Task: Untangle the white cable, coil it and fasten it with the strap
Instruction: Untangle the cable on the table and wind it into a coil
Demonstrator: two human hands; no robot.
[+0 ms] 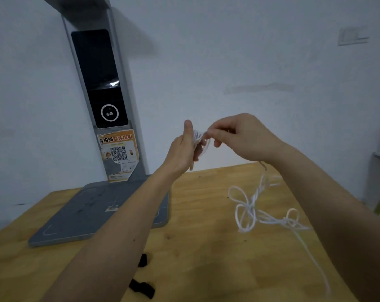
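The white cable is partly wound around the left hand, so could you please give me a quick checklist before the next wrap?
1. Coil held on left hand: ok.
2. Right hand pinches white cable at the coil: ok.
3. Slack free of knots: not ok, tangled loops lie on the table.
4. Strap within reach: ok, near table edge.
5. Cable's free end located: cannot tell.

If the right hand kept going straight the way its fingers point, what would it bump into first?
The right hand points leftward at the left hand, which holds coiled turns of the white cable. It would meet that coil almost at once; they seem already touching, though depth is unclear.
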